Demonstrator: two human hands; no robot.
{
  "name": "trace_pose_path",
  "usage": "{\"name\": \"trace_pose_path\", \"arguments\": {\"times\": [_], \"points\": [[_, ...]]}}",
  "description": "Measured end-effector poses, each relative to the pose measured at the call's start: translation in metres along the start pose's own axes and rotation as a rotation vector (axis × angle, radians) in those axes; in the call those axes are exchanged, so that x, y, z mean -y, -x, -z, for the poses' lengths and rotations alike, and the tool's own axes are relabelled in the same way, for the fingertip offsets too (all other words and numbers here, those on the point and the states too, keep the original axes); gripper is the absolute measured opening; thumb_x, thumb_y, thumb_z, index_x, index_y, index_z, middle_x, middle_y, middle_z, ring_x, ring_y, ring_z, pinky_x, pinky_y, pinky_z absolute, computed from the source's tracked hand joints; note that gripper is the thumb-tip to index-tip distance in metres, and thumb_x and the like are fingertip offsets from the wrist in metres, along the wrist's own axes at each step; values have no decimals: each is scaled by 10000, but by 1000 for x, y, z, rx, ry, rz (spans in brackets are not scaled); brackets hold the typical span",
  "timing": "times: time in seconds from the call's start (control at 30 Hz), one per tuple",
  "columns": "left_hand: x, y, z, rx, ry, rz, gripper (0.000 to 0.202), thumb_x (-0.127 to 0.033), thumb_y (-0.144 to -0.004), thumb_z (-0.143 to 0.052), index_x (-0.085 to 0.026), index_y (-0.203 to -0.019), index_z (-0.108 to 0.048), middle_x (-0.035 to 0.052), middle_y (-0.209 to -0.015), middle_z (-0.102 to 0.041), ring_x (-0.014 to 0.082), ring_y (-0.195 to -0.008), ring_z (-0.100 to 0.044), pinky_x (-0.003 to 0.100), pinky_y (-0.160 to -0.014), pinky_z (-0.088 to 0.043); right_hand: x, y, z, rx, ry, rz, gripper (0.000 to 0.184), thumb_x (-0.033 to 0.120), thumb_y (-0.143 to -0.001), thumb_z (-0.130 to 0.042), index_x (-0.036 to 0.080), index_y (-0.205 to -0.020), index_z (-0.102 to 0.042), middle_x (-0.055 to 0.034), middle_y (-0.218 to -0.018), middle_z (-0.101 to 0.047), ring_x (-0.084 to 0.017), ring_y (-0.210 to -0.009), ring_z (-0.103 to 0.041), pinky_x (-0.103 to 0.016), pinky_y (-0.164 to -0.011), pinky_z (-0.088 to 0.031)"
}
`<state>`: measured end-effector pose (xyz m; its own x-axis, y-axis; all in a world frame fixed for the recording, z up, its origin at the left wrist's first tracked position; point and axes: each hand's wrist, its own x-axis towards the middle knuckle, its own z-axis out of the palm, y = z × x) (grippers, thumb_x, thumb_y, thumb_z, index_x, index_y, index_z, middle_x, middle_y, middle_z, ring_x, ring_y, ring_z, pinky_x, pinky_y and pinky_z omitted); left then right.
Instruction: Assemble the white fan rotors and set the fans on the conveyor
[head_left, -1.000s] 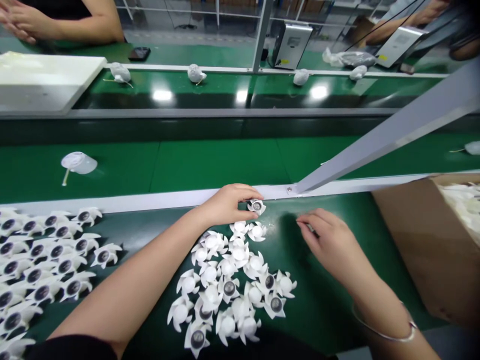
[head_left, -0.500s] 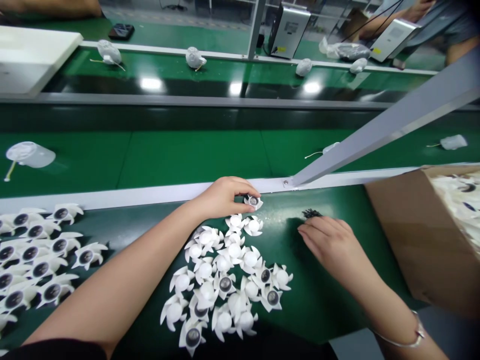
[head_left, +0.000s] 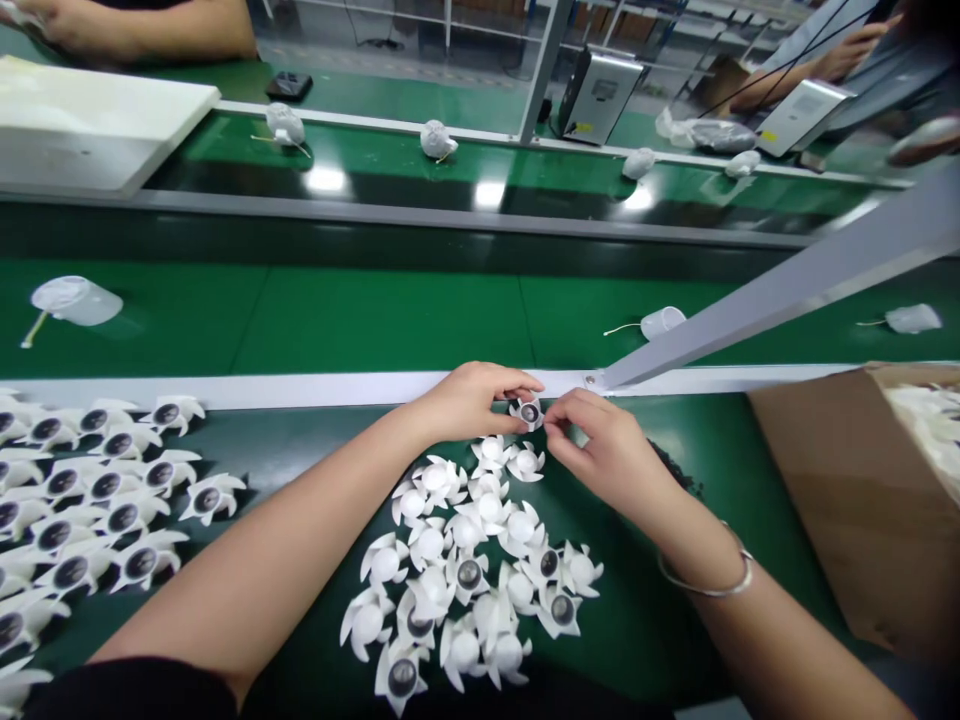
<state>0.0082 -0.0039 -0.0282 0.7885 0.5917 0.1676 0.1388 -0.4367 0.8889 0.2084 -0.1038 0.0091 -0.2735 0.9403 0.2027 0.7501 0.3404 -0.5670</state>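
My left hand pinches a small white fan blade by its edge, with its dark round hub opening turned toward me. Close against its right side is my right hand, thumb and forefinger pressed together at the blade; whatever sits between those fingertips is too small to make out. Below the hands lies a loose heap of white fan blades, most with the domed side up and several showing dark hubs. A pile of small black parts is partly hidden behind my right wrist.
Rows of fan blades stand hub-up at left. A cardboard box of white parts is at right. A slanted grey post rises from the white rail. Beyond, a green conveyor carries white motor-like parts; co-workers' arms show at the far side.
My right hand has moved left from the black parts to the fan blade in my left hand. The view has shifted slightly; the left hand still holds its blade.
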Motion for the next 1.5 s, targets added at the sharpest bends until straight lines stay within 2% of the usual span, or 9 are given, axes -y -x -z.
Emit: {"name": "trace_pose_path", "arguments": {"times": [0.37,0.7,0.83,0.9,1.03,1.13,1.23,1.37,1.5], "points": [[-6,-2,3,19,-29,46,480,-176,-721,-787,-253,-1180,-670,-3,-1029,-746,177,-959,-687,293,-846,-506,0,-20,-9,66,571,217,141,152,-907,-545,154,-826,-659,-57,-785,-627,-196,-720,-577,-343,-696,-371],[-6,-2,1,4,47,126,446,-175,-700,-783,-219,-1133,-682,13,-1085,-760,175,-1016,-700,292,-890,-523,23,4,-11,69,832,371,210,55,-907,-502,90,-966,-700,-68,-731,-588,-220,-673,-507,-380,-620,-319],[-7,-2,2,0,36,124,427,-196,-703,-792,-224,-1117,-691,9,-1073,-759,173,-999,-701,284,-867,-522,7,-10,6,92,578,226,253,116,-925,-488,127,-1031,-717,-79,-813,-633,-214,-739,-581,-363,-662,-423],[-7,-1,2,1,41,111,428,-208,-702,-794,-225,-1117,-693,16,-1073,-759,179,-988,-705,293,-869,-526,-10,-29,13,17,528,115,283,124,-918,-468,131,-1041,-723,-114,-907,-655,-240,-834,-612,-374,-738,-480],[-2,1,-1,-10,111,107,514,-207,-697,-793,-218,-1198,-677,41,-1113,-760,195,-1044,-704,318,-919,-527,-47,-78,11,-220,724,-103,383,118,-861,-504,105,-1202,-677,-254,-1214,-599,-422,-1164,-519,-613,-917,-426],[2,2,-2,-1,120,101,580,-229,-702,-794,-219,-1265,-649,53,-1161,-746,199,-1081,-693,327,-940,-523,-67,-111,4,-188,826,-407,366,148,-848,-563,87,-1190,-678,-335,-1318,-520,-515,-1246,-432,-715,-876,-353],[2,3,0,9,79,68,692,-284,-652,-845,-225,-1303,-619,50,-1200,-725,203,-1067,-681,330,-929,-521,-67,-126,5,-50,789,-542,197,227,-831,-640,93,-942,-732,-313,-1068,-616,-448,-1035,-580,-576,-755,-446],[-5,5,4,35,-17,3,867,-340,-551,-911,-244,-1339,-563,51,-1254,-679,219,-1034,-651,352,-916,-510,-36,-103,21,42,689,-363,271,375,-758,-750,167,-918,-681,-159,-895,-643,-274,-776,-621,-363,-633,-454],[-9,5,6,-4,-8,-25,699,-376,-585,-883,-228,-1199,-583,50,-1125,-641,193,-918,-608,331,-819,-508,-6,-50,30,-111,317,-114,296,478,-879,-653,208,-987,-600,-74,-858,-664,-213,-738,-624,-331,-651,-482]]}}
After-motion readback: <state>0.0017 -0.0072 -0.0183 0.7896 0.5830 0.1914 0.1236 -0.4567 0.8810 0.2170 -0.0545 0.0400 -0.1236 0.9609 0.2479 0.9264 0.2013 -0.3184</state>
